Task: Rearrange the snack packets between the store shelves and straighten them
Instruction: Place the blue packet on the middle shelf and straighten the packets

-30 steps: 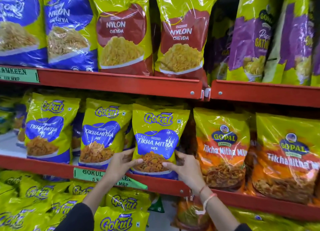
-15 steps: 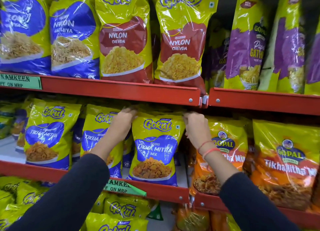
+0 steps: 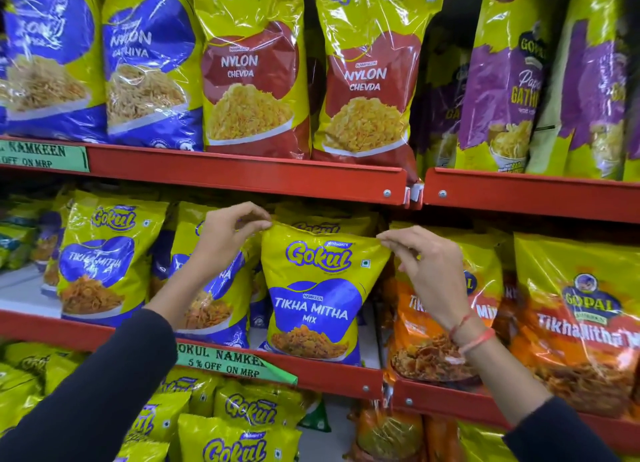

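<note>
A yellow and blue Gokul Tikha Mitha Mix packet (image 3: 318, 288) stands upright on the middle red shelf (image 3: 322, 375). My left hand (image 3: 228, 233) pinches its top left corner between thumb and fingers. My right hand (image 3: 422, 264) pinches its top right corner. Two more Tikha Mitha packets (image 3: 104, 253) stand to the left on the same shelf, one partly hidden behind my left forearm. Orange Gopal Tikha Mitha packets (image 3: 581, 323) stand to the right; my right wrist covers part of the nearest one.
The top shelf (image 3: 242, 170) carries blue Nylon Gathiya packets (image 3: 149, 63), red Nylon Chevda packets (image 3: 367, 80) and purple Gopal packets (image 3: 509, 80). Green price labels (image 3: 232, 363) hang on the shelf edges. More Gokul packets (image 3: 242, 413) lie on the bottom shelf.
Both hands moved from the packet's bottom up to its top edge and now pinch the two top corners. The packet stands straighter and faces forward.
</note>
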Tool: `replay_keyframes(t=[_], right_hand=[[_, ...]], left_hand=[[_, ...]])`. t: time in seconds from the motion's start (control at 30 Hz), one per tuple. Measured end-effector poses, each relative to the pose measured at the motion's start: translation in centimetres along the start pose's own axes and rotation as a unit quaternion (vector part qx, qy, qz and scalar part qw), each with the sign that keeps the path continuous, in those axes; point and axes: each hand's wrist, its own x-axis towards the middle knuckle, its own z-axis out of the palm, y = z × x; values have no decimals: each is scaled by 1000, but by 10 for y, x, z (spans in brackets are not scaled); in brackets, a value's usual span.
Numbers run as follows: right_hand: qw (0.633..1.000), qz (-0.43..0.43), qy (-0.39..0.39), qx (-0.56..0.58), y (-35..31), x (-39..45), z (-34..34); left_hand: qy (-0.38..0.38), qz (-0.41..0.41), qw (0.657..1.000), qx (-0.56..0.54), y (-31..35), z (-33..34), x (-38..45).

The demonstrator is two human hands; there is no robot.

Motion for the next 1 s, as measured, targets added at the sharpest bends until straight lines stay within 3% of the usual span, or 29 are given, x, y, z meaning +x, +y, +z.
replay_keyframes(t=[0.17,0.4,0.5,0.63,0.7,0.77,0.83,1.0], right_hand=[[1000,-8,3,-25,0,5,-3],[999,39,26,19,-4,5,24],[988,-15,74,-136,-12,-20,41],[972,-133,54,-187,-21,-97,68],[982,-117,14,-149,-21,-134,80],[999,28,-26,-22,-24,-152,87],[975,188,-72,91,-24,-152,90],[951,282,-108,74,-11,-130,95]], left_hand=[[30,20,999,-20,6,-13,-10],[101,25,993,47,8,-6,-16],[152,100,973,140,11,14,-38],[75,279,929,232,-4,57,-122],[36,201,962,183,-18,77,-165],[33,-2,997,66,-18,85,-183],[26,-147,988,-23,-15,89,-177],[15,-210,977,-40,-21,85,-147]])
